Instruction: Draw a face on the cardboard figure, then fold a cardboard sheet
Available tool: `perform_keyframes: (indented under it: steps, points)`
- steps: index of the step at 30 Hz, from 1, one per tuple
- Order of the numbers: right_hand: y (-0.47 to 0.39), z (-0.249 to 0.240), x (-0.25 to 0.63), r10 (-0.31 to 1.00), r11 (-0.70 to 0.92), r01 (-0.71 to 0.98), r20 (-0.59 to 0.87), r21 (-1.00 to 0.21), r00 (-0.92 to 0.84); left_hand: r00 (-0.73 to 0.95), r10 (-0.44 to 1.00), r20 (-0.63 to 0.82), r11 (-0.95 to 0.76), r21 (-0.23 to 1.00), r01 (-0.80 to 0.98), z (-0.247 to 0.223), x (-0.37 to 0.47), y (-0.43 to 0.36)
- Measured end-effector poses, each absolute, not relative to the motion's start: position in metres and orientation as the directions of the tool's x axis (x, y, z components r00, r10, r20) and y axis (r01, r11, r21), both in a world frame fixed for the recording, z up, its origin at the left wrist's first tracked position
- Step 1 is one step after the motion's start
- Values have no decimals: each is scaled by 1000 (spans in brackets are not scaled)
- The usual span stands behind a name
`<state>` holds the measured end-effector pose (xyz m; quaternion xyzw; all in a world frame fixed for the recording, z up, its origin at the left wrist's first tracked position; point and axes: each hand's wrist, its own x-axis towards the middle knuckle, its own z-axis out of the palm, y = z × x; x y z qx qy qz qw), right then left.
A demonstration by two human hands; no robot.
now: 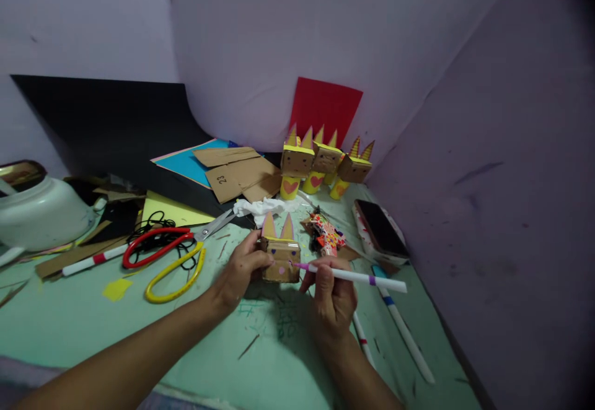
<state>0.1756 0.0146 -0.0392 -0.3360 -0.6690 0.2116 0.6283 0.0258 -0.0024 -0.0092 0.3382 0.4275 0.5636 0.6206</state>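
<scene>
My left hand (240,272) grips the left side of a small cardboard box head (284,274) with two pointed ears and a yellow top edge. Drawn on its front are two dark heart-shaped eyes and a pink spot. My right hand (333,292) is closed around a white marker pen (356,275) with a purple band. The pen's purple tip points left and meets, or almost meets, the right side of the face. Three similar cardboard figures on yellow tubes with hearts, one of them here (290,165), stand behind.
Scissors (199,261) with red and yellow handles lie at left, by tangled black cord (160,227). Cardboard pieces (242,171) and white tissue (263,209) lie behind. Rightward are a phone (381,227), a blue-banded marker (404,329) and colourful wrappers (328,233). A white pot (46,212) stands far left.
</scene>
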Motion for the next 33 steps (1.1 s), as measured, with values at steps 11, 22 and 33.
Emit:
perform_keyframes:
  steps: [11, 22, 33]
  points:
    - [13, -37, 181, 674, 719, 276, 737, -638, -53, -14, 984, -177, 156, 901, -404, -4, 27, -3]
    - [17, -42, 181, 693, 716, 211, 714, -666, -99, -2, 984, -179, 164, 903, -397, -7, 26, -3]
    - [17, -41, 181, 722, 690, 182, 684, -700, -105, 5, 989, -145, 136, 914, -381, -12, 24, -3]
